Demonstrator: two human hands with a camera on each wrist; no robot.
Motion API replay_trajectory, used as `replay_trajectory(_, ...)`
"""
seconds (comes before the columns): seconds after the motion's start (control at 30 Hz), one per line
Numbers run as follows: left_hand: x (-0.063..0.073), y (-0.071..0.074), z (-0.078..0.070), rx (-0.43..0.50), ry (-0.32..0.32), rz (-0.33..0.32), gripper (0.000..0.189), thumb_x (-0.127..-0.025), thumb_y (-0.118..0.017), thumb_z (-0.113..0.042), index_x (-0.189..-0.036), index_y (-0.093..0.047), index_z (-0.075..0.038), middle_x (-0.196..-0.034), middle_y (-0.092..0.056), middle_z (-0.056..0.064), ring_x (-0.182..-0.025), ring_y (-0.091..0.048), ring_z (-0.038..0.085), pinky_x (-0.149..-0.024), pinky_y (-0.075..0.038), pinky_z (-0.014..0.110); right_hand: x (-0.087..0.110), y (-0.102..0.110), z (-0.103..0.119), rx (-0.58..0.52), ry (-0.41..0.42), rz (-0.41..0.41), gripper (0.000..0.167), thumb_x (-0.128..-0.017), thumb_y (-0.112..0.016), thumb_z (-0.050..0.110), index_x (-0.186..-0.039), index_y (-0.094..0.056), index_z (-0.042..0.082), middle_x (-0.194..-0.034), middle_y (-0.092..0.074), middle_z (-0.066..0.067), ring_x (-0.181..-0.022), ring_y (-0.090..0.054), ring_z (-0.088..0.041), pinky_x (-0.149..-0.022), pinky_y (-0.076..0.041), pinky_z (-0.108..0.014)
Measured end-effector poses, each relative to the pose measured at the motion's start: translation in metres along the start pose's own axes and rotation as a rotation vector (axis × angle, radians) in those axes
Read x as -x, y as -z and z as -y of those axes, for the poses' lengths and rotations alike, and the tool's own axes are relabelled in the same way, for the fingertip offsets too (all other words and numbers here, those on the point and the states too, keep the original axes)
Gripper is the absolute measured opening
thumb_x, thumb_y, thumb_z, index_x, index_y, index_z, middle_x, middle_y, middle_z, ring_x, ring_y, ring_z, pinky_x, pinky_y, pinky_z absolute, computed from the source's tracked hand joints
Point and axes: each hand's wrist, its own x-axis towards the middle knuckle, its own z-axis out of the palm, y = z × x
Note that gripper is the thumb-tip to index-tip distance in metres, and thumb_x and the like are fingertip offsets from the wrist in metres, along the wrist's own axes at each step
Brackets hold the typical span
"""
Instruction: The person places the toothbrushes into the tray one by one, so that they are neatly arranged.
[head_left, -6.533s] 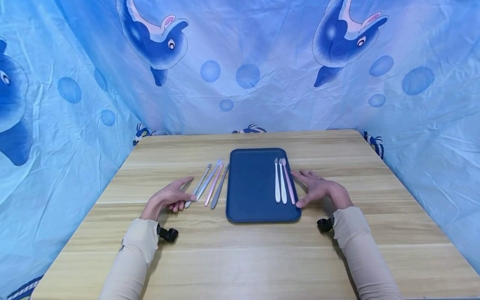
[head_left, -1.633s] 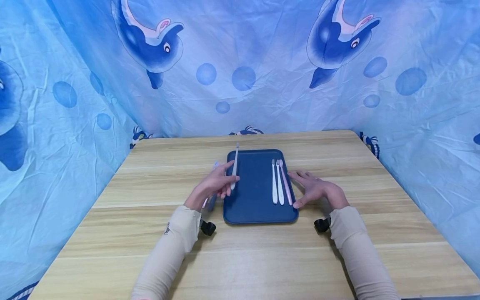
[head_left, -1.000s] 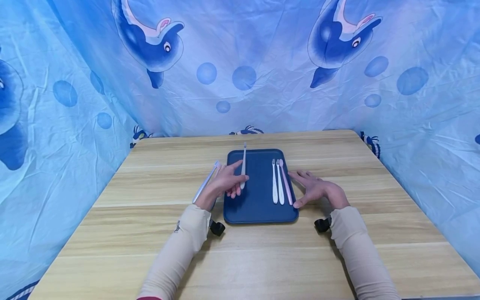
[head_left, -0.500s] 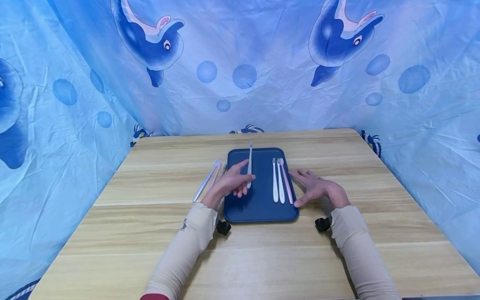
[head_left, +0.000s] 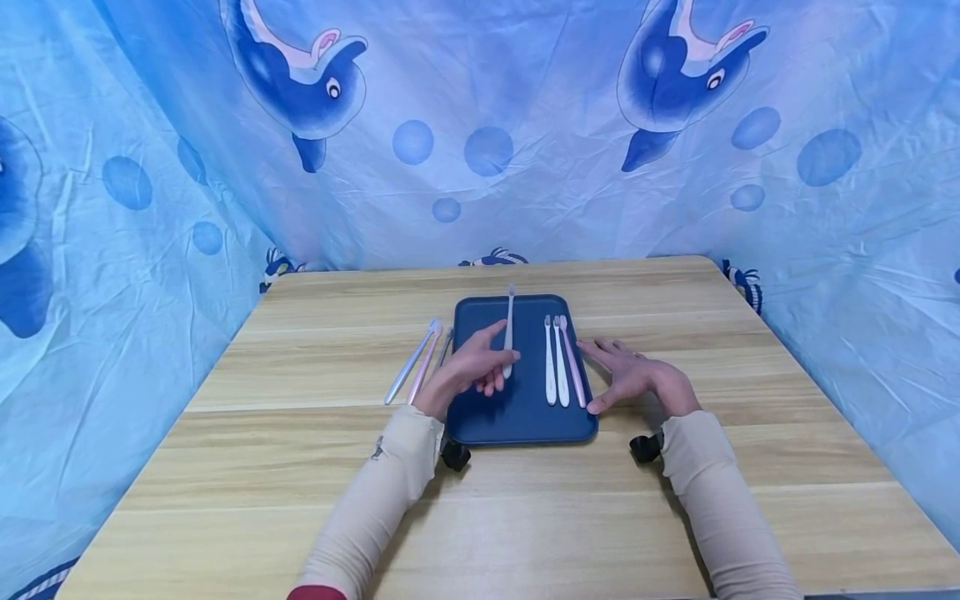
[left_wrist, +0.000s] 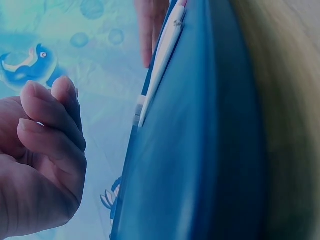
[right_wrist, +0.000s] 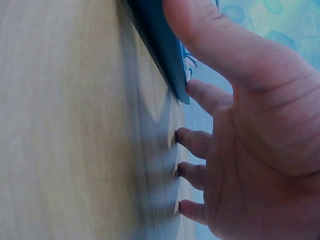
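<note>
My left hand [head_left: 480,360] pinches a pale toothbrush [head_left: 509,333] between thumb and index finger, above the left-middle part of the dark blue tray [head_left: 517,429]. The brush points away from me, bristle end up near the tray's far rim. In the left wrist view the left hand's other fingers [left_wrist: 52,135] are curled, and the held brush is out of sight. Two white toothbrushes [head_left: 551,367] and a pink toothbrush [head_left: 573,367] lie side by side along the tray's right side. At the tray's right edge rests my right hand [head_left: 633,375], fingers spread, thumb and index fingertip at the rim.
Left of the tray lie a light blue toothbrush [head_left: 408,367], another pink toothbrush [head_left: 424,367] and a grey toothbrush [head_left: 445,347], the last partly behind the left hand. Everything stands on a wooden table [head_left: 525,525]. A blue dolphin-print cloth [head_left: 555,192] hangs behind it.
My left hand has taken the pale toothbrush from the left group on the table and moved right with it over the tray, slowing lately. My right hand keeps its place at the tray's edge.
</note>
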Motion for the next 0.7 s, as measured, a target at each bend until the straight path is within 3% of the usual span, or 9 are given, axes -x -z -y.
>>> replay_trajectory(0.7, -0.012, -0.037, 0.000, -0.006, 0.006, 0.037, 0.078, -0.101, -0.058, -0.020, -0.163, -0.010, -0.015, -0.050, -0.058, 0.000, -0.034, -0.051, 0.010, -0.034, -0.039, 0.021, -0.002, 0.002, -0.001, 0.001, -0.029, 0.013, 0.126, -0.070, -0.082, 0.062, -0.162, -0.009, 0.015, -0.165, -0.001, -0.031, -0.151, 0.003, -0.057, -0.115, -0.009, -0.079)
